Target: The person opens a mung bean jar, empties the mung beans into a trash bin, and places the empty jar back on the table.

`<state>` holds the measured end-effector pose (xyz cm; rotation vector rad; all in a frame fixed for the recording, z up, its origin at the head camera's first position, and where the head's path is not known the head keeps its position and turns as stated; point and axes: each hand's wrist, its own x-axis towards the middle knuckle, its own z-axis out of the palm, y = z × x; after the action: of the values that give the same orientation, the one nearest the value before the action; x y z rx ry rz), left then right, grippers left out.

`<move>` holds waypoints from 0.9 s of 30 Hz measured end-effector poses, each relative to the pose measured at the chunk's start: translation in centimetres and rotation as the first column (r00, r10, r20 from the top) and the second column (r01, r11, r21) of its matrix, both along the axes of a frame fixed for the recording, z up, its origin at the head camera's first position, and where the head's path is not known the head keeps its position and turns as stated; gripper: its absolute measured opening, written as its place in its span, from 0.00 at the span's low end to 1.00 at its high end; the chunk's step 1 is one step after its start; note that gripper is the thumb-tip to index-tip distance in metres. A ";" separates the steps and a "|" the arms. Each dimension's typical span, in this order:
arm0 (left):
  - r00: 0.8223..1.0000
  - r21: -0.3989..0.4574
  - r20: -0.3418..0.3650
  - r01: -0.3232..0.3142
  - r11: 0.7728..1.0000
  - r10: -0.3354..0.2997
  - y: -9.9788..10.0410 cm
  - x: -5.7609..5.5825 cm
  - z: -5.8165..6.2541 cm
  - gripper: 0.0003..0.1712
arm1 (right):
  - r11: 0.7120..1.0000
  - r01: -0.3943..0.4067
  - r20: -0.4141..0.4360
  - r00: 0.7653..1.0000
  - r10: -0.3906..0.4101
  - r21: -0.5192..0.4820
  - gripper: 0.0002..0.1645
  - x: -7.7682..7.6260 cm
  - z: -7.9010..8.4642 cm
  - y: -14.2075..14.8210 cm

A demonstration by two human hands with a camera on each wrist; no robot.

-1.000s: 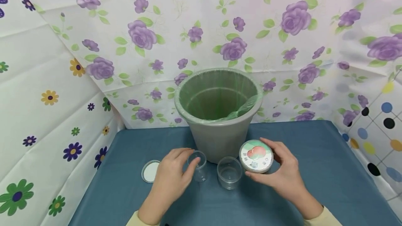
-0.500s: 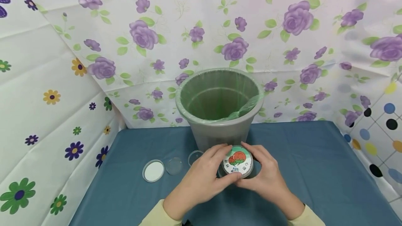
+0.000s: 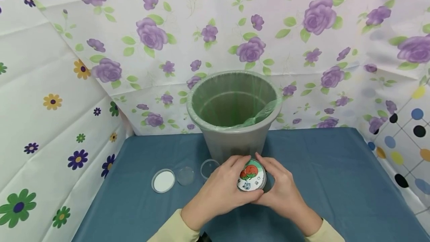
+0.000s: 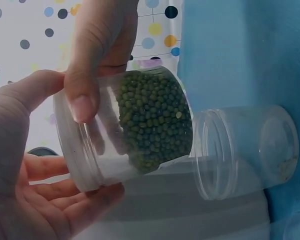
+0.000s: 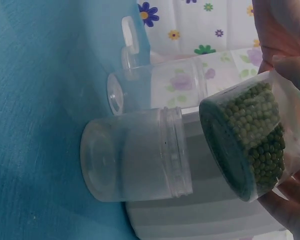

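Both hands hold a clear jar of mung beans (image 4: 155, 120), raised over the table and slightly tilted. My left hand (image 3: 223, 188) curls its fingers round the rim of the jar's lid (image 3: 251, 176), which has a red fruit picture. From the other side, my right hand (image 3: 285, 193) grips the jar, its thumb near the lid edge in the left wrist view. Right beneath the beans, a wide clear jar (image 5: 132, 155) without a lid stands upright; the hands hide most of it in the head view. Beside it is a taller, narrower clear jar (image 5: 160, 85), also lidless.
A grey bin (image 3: 231, 141) with a green liner stands behind the hands. Left of the jars lie a clear lid (image 3: 185, 176) and a white-centred lid (image 3: 163, 181) on the blue tablecloth (image 3: 336, 182). Flowered sheets (image 3: 215, 18) hang around the table.
My left hand has left the narrow jar and taken hold of the bean jar's lid. My right hand has carried the bean jar left, over the wide jar; its top now tips slightly.
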<state>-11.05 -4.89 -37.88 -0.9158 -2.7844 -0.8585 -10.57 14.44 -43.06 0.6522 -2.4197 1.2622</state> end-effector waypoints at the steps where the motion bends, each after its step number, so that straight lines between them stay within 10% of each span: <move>1: 1.000 0.009 -0.001 0.000 1.000 0.000 0.0 0.0 -0.1 0.46 | 1.000 -0.007 0.004 1.000 0.007 -0.001 0.58 0.0 0.0 0.0; 27: 0.994 0.105 -0.058 0.094 0.990 -0.088 -1.7 -0.8 -1.3 0.46 | 0.989 -0.142 0.168 0.977 0.134 0.037 0.50 -0.9 -1.3 1.0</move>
<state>-11.83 -6.61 -39.21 -1.0384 -2.6406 -0.9722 -11.48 15.45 -44.36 0.7700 -2.5852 1.3644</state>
